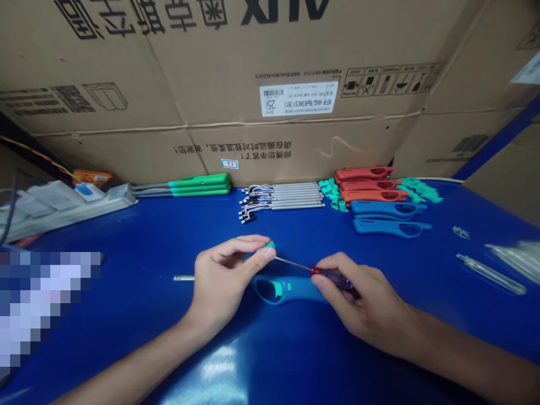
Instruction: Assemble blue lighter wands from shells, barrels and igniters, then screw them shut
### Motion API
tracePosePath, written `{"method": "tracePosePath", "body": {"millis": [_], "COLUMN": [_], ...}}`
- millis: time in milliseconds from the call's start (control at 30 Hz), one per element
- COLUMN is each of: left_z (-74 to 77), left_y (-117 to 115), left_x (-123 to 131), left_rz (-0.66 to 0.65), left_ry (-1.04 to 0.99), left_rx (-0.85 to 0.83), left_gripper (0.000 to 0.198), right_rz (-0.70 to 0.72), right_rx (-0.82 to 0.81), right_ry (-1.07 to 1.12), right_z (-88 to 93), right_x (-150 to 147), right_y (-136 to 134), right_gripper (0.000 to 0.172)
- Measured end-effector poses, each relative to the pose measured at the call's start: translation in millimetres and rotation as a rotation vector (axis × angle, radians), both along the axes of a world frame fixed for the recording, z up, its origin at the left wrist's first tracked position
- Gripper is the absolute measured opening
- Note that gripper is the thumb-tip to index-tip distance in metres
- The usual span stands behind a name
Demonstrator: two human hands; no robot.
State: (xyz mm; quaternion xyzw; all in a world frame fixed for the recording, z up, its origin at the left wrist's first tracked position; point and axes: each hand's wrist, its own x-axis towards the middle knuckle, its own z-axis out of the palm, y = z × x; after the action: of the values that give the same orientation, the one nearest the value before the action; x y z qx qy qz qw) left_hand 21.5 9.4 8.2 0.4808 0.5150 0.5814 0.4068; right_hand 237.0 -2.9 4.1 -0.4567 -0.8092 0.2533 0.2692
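While curled, right hand (371, 298) round screwdriver (315, 271).

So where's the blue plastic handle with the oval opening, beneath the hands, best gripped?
I'd pinch the blue handle across its body, right of the opening, from the near side: it lies crosswise, near edge exposed, while the right hand hides its right end.

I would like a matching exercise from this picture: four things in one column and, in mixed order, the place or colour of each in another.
1. Screwdriver
2. Green part nearest the screwdriver
3. Power strip
4. Rods

A. Silver, side by side
B. In the right hand
C. On the table's left side
D. In the left hand

Pairs: 1-B; 2-D; 3-C; 4-A
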Motion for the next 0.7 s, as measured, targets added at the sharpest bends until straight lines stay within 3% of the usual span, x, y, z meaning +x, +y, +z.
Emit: {"method": "tracePosePath", "body": {"millis": [167, 400, 700], "left_z": [1.7, 2.1, -3.6], "left_y": [-1.5, -2.5, 0.5], "left_x": [2.0, 3.3, 1.0], "left_rz": [0.007, -0.007, -0.054], "left_ry": [-0.011, -0.030, -0.088], "left_rx": [-0.007, 0.002, 0.033], "left_gripper": [0.015, 0.014, 0.016], "right_rz": [0.019, 0.039, 0.051], "right_rx": [0.062, 0.047, -0.037], "right_ry": [-0.030, -0.063, -0.045], "right_z": [-3.0, -3.5, 3.6], "right_x": [-2.6, -4.1, -4.3], "right_y": [-0.2, 0.4, 2.6], "right_gripper": [0.016, 0.038, 0.030]}}
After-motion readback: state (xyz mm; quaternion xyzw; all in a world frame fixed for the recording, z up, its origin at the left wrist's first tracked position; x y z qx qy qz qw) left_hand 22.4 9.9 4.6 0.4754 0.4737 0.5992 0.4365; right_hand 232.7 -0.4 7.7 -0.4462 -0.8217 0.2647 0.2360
